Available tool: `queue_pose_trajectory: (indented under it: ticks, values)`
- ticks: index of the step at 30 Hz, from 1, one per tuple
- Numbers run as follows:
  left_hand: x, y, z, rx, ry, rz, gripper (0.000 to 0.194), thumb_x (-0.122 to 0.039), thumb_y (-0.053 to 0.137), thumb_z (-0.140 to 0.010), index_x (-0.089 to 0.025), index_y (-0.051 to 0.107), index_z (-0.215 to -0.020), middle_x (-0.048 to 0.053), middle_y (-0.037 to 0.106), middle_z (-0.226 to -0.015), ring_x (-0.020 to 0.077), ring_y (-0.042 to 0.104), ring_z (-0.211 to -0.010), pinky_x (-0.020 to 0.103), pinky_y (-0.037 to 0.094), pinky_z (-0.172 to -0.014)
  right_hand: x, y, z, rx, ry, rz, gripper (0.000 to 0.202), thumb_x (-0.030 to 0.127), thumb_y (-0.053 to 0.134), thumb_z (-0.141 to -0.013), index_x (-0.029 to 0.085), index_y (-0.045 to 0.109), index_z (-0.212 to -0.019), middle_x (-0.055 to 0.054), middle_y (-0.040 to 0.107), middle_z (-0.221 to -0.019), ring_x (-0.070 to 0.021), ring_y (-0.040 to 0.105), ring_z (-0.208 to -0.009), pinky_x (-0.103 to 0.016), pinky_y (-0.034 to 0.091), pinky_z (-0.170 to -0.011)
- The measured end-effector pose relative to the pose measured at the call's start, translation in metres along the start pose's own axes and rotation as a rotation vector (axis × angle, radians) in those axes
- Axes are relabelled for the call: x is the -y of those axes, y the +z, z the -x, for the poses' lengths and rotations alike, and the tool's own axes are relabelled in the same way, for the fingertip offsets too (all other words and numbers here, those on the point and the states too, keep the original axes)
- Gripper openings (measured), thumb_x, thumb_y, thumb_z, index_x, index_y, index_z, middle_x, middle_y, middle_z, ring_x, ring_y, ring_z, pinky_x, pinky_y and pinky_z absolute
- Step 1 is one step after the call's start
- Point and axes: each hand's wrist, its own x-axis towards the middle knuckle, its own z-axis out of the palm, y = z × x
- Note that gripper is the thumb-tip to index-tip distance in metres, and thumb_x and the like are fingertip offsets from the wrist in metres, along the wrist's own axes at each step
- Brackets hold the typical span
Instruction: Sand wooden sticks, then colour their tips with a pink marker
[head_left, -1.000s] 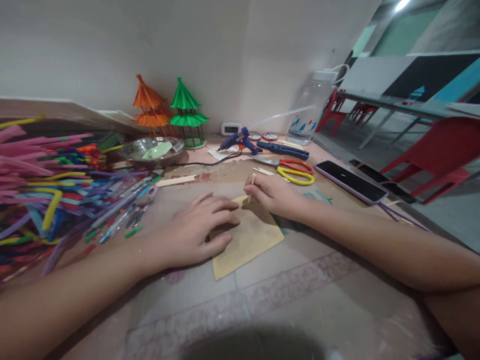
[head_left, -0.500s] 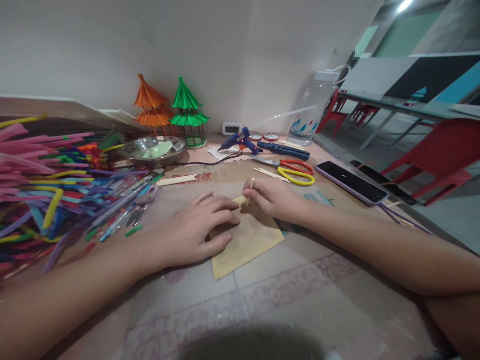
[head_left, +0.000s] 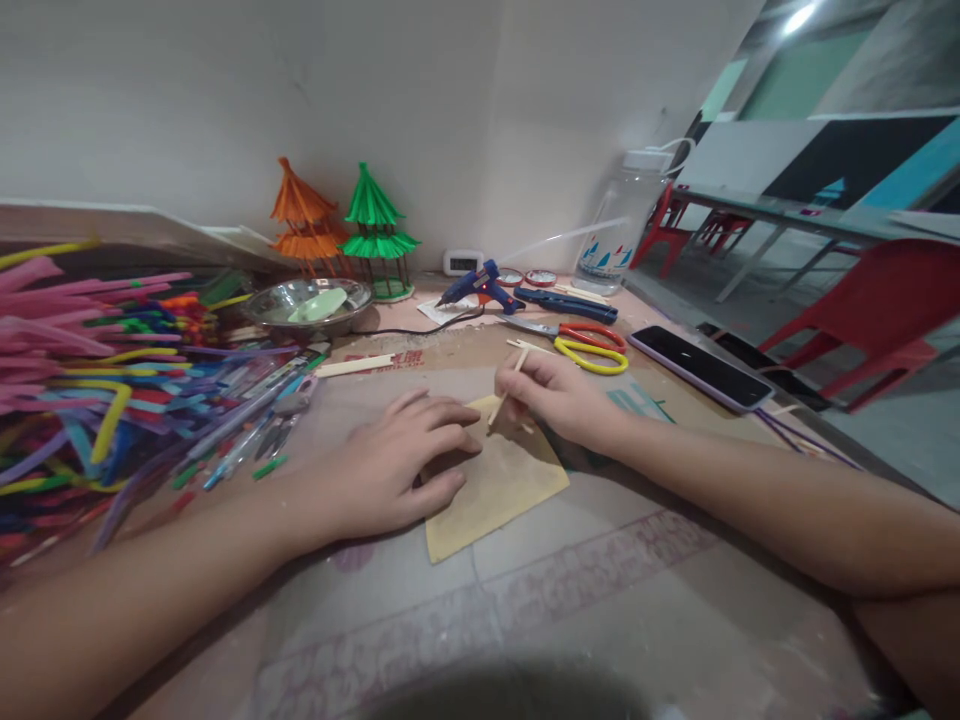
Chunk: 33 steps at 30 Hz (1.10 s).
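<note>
A tan, square sheet, perhaps sandpaper, lies flat on the table between my hands. My left hand rests palm down with fingers spread, its fingertips on the left part of the sheet. Over the sheet's far right part, my right hand pinches a thin wooden stick between thumb and fingers. The stick is tilted, its lower end at or just above the sheet; I cannot tell whether it touches. Beyond the right hand lie scissors with red and yellow handles.
Coloured pipe cleaners heap at the left beside a metal bowl. Orange and green pagoda models stand by the wall. A blue glue gun, blue cutter, water bottle and phone line the back and right.
The stick in my right hand has gone from nearly upright to slanted, and more of it shows. My right hand has shifted slightly right; my left hand has stayed in place.
</note>
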Motion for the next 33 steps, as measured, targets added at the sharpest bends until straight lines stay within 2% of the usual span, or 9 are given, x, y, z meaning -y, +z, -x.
queue_pose_trajectory:
  ticks: [3,5,12,17,20,22,26,29,33]
  values:
    - [0.0,-0.001,0.0,-0.009,0.006,0.002,0.026,-0.031,0.053,-0.097,-0.024,0.066,-0.118,0.01,0.059,-0.144,0.0291,0.052,-0.135,0.059,0.031,-0.121,0.0,0.0,-0.002,-0.006,0.131,-0.482,0.024,0.042,0.06,-0.09,0.02,0.058,-0.082,-0.001,0.065,-0.061,-0.0141,0.059,-0.055,-0.025,0.044,-0.056]
    - [0.0,-0.001,0.0,-0.008,0.005,0.008,0.026,-0.032,0.053,-0.097,-0.024,0.066,-0.118,0.009,0.059,-0.144,0.0292,0.052,-0.135,0.058,0.032,-0.121,-0.001,-0.002,-0.003,0.025,0.201,-0.66,0.02,0.037,0.06,-0.088,0.019,0.06,-0.081,-0.003,0.069,-0.063,-0.0137,0.062,-0.056,-0.025,0.048,-0.059]
    - [0.002,0.002,0.002,-0.009,0.003,0.015,0.026,-0.033,0.054,-0.098,-0.026,0.065,-0.121,0.008,0.057,-0.146,0.0287,0.049,-0.138,0.058,0.029,-0.122,-0.001,-0.005,-0.002,0.047,0.238,-0.835,0.014,0.03,0.063,-0.086,0.018,0.062,-0.079,-0.003,0.072,-0.063,-0.0139,0.068,-0.061,-0.024,0.053,-0.062]
    - [0.003,0.002,0.003,-0.044,0.021,0.062,0.026,-0.033,0.055,-0.099,-0.024,0.064,-0.122,0.009,0.058,-0.145,0.0278,0.05,-0.137,0.053,0.035,-0.118,0.002,-0.003,-0.002,0.036,0.181,-0.734,0.028,0.04,0.077,-0.086,0.017,0.063,-0.08,0.0,0.07,-0.06,-0.0088,0.061,-0.052,-0.019,0.047,-0.053]
    - [0.003,0.002,0.001,-0.175,0.037,0.128,0.024,-0.036,0.057,-0.1,-0.023,0.066,-0.119,0.009,0.062,-0.135,0.0255,0.054,-0.129,0.045,0.041,-0.111,0.008,0.002,0.004,0.042,0.122,-0.597,0.033,0.044,0.083,-0.081,0.018,0.064,-0.08,0.001,0.071,-0.063,-0.0096,0.063,-0.055,-0.02,0.05,-0.055]
    - [0.002,0.001,0.001,-0.3,0.032,0.16,0.019,-0.036,0.059,-0.1,-0.021,0.068,-0.11,0.007,0.067,-0.12,0.023,0.059,-0.117,0.041,0.043,-0.105,0.014,0.007,0.011,0.085,0.118,-0.486,0.03,0.041,0.084,-0.08,0.018,0.065,-0.083,-0.001,0.075,-0.073,-0.012,0.069,-0.064,-0.024,0.055,-0.062]
    - [-0.004,-0.006,0.002,-0.446,0.028,0.153,0.019,-0.025,0.053,-0.103,-0.019,0.065,-0.089,0.002,0.065,-0.092,0.0169,0.06,-0.093,0.034,0.042,-0.091,0.022,0.015,0.023,0.149,0.115,-0.271,0.02,0.035,0.079,-0.085,0.018,0.068,-0.088,-0.004,0.077,-0.089,-0.0163,0.075,-0.083,-0.027,0.057,-0.072]
    - [-0.01,-0.011,0.005,-0.532,0.019,0.084,0.024,-0.026,0.054,-0.103,-0.019,0.063,-0.083,0.0,0.062,-0.086,0.0153,0.057,-0.087,0.032,0.04,-0.087,0.023,0.02,0.027,0.153,0.029,-0.182,0.014,0.031,0.071,-0.092,0.019,0.064,-0.095,-0.004,0.077,-0.092,-0.0161,0.075,-0.087,-0.027,0.057,-0.076]
    - [-0.019,-0.014,0.006,-0.594,0.008,0.109,0.024,-0.036,0.06,-0.102,-0.019,0.062,-0.085,-0.001,0.063,-0.089,0.0142,0.058,-0.088,0.029,0.041,-0.087,0.025,0.021,0.031,0.262,-0.085,0.051,0.013,0.029,0.057,-0.101,0.019,0.064,-0.1,-0.005,0.076,-0.096,-0.015,0.073,-0.087,-0.027,0.055,-0.076]
